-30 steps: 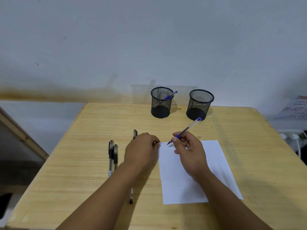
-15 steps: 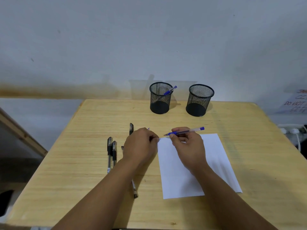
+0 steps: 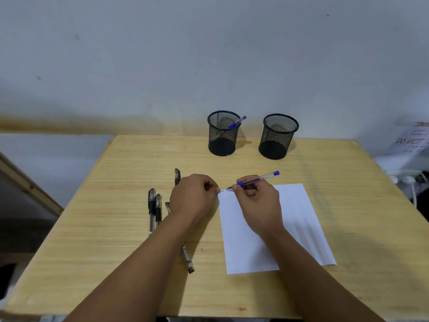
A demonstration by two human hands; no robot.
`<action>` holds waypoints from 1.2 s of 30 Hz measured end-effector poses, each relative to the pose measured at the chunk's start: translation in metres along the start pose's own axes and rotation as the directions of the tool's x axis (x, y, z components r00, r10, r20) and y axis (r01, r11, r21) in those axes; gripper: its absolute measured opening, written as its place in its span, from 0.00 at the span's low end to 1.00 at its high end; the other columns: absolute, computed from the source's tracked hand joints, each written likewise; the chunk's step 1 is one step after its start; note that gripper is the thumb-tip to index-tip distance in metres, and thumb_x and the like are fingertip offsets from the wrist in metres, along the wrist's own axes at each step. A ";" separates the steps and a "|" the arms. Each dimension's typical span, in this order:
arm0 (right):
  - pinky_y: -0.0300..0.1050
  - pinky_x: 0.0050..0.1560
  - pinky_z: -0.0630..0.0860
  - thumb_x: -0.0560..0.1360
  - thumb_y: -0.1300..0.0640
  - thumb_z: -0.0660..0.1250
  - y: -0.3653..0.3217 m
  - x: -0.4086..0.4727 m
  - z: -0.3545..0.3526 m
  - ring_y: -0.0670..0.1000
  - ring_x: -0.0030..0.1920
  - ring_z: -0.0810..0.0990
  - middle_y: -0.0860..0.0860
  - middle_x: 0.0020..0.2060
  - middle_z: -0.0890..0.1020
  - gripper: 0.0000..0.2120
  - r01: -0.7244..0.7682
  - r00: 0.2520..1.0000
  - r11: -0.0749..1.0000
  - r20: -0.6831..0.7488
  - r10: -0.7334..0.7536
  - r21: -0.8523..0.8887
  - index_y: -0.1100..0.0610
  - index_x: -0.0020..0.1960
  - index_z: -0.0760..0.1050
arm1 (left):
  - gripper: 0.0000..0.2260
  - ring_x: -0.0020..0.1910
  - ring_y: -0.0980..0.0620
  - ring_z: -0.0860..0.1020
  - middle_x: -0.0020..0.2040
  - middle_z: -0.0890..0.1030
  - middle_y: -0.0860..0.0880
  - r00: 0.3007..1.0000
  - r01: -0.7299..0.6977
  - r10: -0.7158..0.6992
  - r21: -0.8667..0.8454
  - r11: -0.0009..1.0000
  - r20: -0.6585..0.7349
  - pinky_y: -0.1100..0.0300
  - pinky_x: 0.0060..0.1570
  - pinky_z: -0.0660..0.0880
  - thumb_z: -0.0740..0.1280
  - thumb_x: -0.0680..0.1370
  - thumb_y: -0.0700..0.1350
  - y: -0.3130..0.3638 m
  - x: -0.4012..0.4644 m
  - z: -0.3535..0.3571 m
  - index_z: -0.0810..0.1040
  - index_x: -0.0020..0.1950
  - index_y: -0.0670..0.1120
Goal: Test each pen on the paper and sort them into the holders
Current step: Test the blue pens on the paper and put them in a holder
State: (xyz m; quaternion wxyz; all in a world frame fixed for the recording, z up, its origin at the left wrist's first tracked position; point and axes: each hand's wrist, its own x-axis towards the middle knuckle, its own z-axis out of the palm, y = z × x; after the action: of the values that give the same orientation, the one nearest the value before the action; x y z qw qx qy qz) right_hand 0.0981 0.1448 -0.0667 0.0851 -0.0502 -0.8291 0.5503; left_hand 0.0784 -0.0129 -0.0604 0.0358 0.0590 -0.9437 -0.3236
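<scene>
Head view: the right hand [image 3: 260,203], gripping the blue pen [image 3: 255,180], has lowered its tip onto the paper's [image 3: 294,205] top-left corner, leaving a small blue mark, while the left hand's [image 3: 193,197] curled fingers pin that corner, so this pen seems to work.

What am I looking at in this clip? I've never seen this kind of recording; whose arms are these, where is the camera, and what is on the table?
There is no machine: a person works with bare hands, and one wide-angle camera worn on their head looks forward and down.

The right hand holds a blue pen in a writing grip, its tip at the far left corner of a white sheet of paper, where a small blue mark shows. The left hand pins that corner.

On the wooden table lie several black pens left of the left arm. At the back stand two black mesh holders: the left holder has one blue pen in it; the right holder shows none.
</scene>
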 end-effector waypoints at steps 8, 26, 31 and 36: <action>0.37 0.46 0.80 0.76 0.56 0.71 0.000 0.009 0.000 0.44 0.42 0.84 0.47 0.41 0.85 0.05 -0.032 0.999 0.998 0.016 0.031 0.050 0.53 0.51 0.80 | 0.08 0.38 0.56 0.80 0.36 0.83 0.59 0.993 0.102 -0.100 -0.027 0.994 0.064 0.56 0.39 0.80 0.67 0.73 0.48 0.002 0.009 -0.004 0.84 0.36 0.56; 0.24 0.40 0.75 0.74 0.55 0.73 0.009 0.005 -0.002 0.35 0.40 0.83 0.40 0.37 0.84 0.03 0.071 0.997 0.997 0.013 -0.071 -0.025 0.51 0.47 0.81 | 0.10 0.48 0.55 0.80 0.48 0.84 0.57 1.000 0.006 -0.006 -0.014 1.000 -0.011 0.57 0.51 0.75 0.69 0.75 0.55 -0.002 -0.002 -0.003 0.83 0.55 0.58; 0.23 0.41 0.74 0.74 0.56 0.73 0.008 0.005 -0.001 0.34 0.40 0.82 0.39 0.36 0.83 0.03 0.075 0.997 0.996 0.022 -0.074 -0.039 0.51 0.47 0.80 | 0.14 0.59 0.48 0.73 0.60 0.78 0.53 0.999 -0.047 0.046 0.134 0.990 0.009 0.51 0.55 0.69 0.65 0.75 0.61 -0.009 0.001 -0.005 0.80 0.59 0.63; 0.22 0.40 0.73 0.74 0.54 0.73 0.007 0.006 -0.001 0.30 0.40 0.80 0.37 0.35 0.82 0.03 0.063 0.998 0.996 0.023 -0.061 -0.069 0.51 0.47 0.81 | 0.16 0.63 0.47 0.71 0.62 0.76 0.52 0.998 -0.035 0.027 0.158 0.987 0.049 0.50 0.57 0.67 0.65 0.75 0.63 -0.011 0.004 -0.009 0.80 0.60 0.63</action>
State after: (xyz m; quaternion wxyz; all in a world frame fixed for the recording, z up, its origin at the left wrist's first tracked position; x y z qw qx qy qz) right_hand 0.0920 0.1498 -0.0723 0.0916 -0.0215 -0.8497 0.5187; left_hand 0.0762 -0.0271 -0.0601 0.0139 0.0393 -0.9678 -0.2482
